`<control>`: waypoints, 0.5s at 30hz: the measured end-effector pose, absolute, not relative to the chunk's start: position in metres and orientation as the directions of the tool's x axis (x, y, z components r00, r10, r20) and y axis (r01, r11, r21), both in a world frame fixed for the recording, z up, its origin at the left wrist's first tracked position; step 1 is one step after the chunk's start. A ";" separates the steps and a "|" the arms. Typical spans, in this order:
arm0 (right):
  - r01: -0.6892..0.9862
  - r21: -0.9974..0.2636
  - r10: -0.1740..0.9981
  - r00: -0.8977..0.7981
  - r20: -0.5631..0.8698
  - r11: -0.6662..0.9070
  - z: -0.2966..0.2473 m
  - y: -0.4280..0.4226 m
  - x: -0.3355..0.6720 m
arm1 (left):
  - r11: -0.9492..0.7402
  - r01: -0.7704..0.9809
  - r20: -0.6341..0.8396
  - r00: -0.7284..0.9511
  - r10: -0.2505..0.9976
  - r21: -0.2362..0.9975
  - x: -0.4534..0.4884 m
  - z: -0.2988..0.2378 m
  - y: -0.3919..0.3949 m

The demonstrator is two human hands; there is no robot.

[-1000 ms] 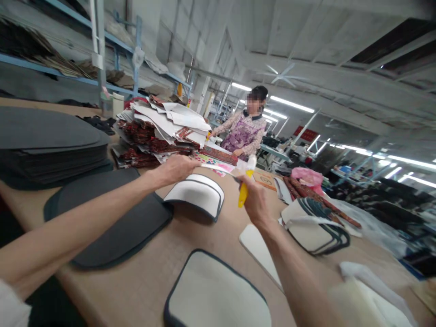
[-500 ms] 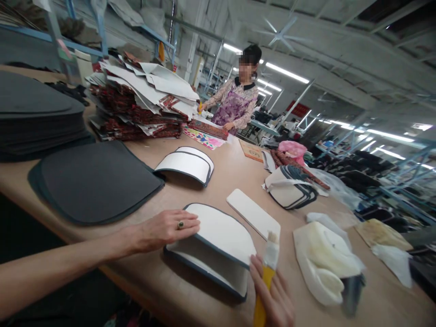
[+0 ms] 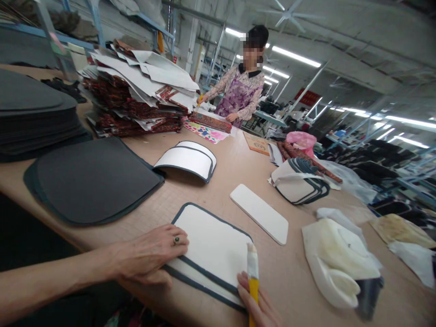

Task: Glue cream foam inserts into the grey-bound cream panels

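Two white panels with dark edging lie one over the other in front of me, the upper panel [image 3: 214, 245] almost flat on the lower panel [image 3: 207, 282]. My left hand [image 3: 160, 254], a ring on one finger, closes over their left edge. In my right hand [image 3: 257, 299] is a paintbrush [image 3: 252, 270] with a yellow handle, bristles up. The fingers of that hand also touch the panels' right corner. Beyond them lies a plain white rounded strip [image 3: 259, 213]. A cut-open white plastic jug [image 3: 335, 261] sits to the right.
Dark sheets [image 3: 91, 179] are stacked at left. A curved white panel [image 3: 187, 159] and a bundle of edged panels [image 3: 298, 181] rest farther back. Behind stands a tall pile of patterned pieces [image 3: 136, 100]. Across the table [image 3: 218, 195] a co-worker [image 3: 240, 93] handles patterned material.
The raised upper panel has come down, narrowing the gap above the lower one. My left hand has lowered with it, and my right hand with the brush has shifted left.
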State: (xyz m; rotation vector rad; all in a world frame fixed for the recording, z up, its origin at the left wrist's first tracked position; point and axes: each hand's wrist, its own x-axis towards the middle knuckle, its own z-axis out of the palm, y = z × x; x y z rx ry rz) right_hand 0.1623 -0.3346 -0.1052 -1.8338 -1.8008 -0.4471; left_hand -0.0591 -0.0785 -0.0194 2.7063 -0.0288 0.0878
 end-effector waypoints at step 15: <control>0.993 -0.079 0.823 -0.031 0.568 0.092 -0.091 -0.340 0.163 | -0.951 0.084 0.001 0.996 0.088 0.297 -0.045 -0.026 -0.090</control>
